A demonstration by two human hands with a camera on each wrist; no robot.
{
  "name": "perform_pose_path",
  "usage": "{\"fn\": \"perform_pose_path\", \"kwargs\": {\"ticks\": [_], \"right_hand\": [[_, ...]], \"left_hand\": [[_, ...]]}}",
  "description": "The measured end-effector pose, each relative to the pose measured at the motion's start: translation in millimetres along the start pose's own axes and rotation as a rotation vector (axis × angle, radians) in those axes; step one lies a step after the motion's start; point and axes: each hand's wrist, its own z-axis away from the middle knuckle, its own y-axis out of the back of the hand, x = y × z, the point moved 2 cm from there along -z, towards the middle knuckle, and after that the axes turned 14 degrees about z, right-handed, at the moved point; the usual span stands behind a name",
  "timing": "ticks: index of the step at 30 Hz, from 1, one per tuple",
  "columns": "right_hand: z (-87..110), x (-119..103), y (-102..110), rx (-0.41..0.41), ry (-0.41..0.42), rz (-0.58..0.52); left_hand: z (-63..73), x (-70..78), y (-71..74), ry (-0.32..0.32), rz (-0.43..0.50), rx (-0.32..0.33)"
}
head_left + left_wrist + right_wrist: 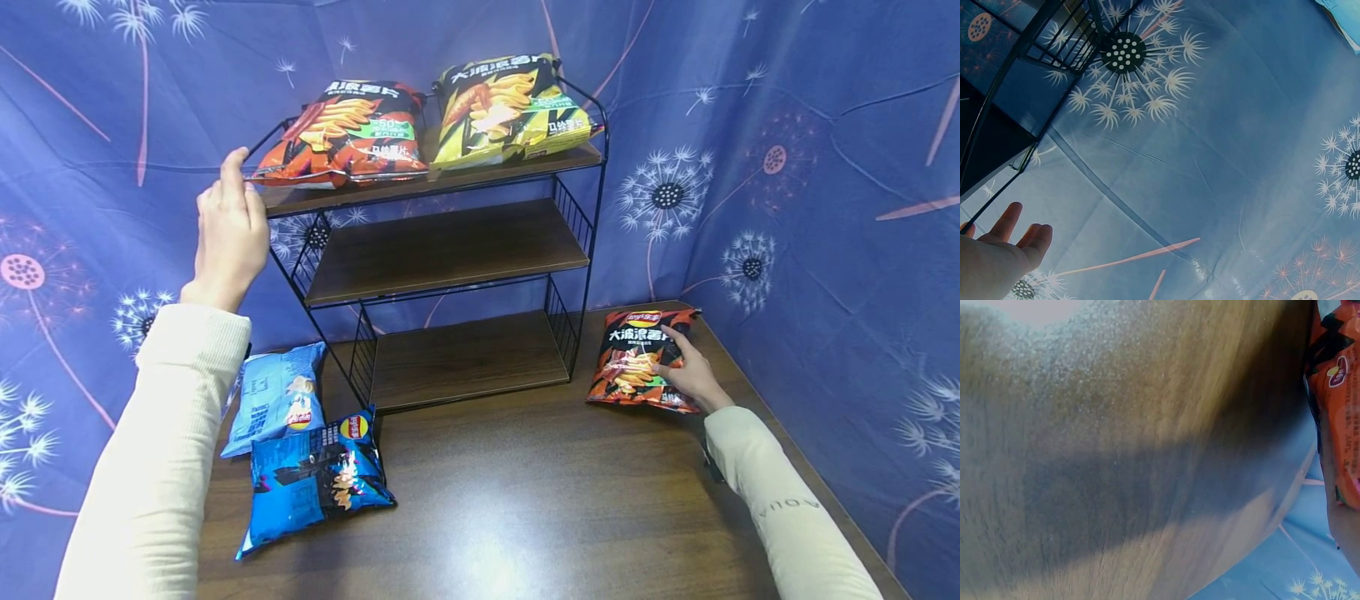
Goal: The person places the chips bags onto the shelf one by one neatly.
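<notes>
My right hand (pixel 693 377) holds a red and black bag of potato chips (pixel 637 354) at its right side, with finger and thumb across the printed front. In the right wrist view, the bag's orange back (pixel 1344 419) shows at the right edge. My left hand (pixel 234 221) is raised to the left end of the rack's top shelf (pixel 360 197), its fingers mostly straight beside the corner. The left wrist view shows those fingers (pixel 1007 222) next to the black wire frame. On the top shelf lie another red chip bag (pixel 348 133) and a yellow one (pixel 510 112).
The rack's middle shelf (pixel 450 250) and bottom shelf (pixel 472 358) are bare brown boards. A light blue chip bag (pixel 273 396) and a darker blue one (pixel 315 479) lie left on the wooden table (pixel 525 492). Patterned blue cloth (pixel 787 208) hangs behind and at the sides.
</notes>
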Motion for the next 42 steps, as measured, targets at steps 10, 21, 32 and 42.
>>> {"fn": "perform_pose_path", "kwargs": {"ticks": [10,21,32,42], "right_hand": [[3.2,-3,1,0.02,0.008,0.006],[8.8,-12,10,0.059,0.074,-0.002],[15.5,-16,26,0.092,0.177,0.036],[21.7,-21,42,0.096,0.254,0.021]], "left_hand": [[-0.1,-0.8,0.5,0.0,0.008,0.004],[-1.1,-2.4,0.0,-0.002,0.014,0.007],[-1.2,-3.0,-0.6,0.004,0.012,-0.003],[-0.9,-2.8,-0.2,0.002,0.011,0.0]]}}
